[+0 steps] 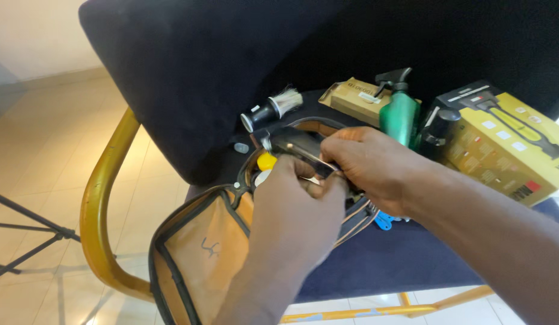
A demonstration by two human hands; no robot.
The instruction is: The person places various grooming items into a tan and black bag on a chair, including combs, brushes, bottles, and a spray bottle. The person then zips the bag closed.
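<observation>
Both hands are working over the open tan pouch (201, 253) on the chair seat (399, 265): the right hand (375, 171) is pinching a black hair clipper (291, 144) above its mouth, while the left hand (297, 207) is closing its grip on the clipper's underside, steadying it.

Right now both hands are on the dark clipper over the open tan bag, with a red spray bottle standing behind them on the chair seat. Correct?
Not quite: the spray bottle is green, not red, as the head view shows. The rest holds: left hand and right hand both grip the dark clipper over the open tan bag on the chair seat.
</observation>
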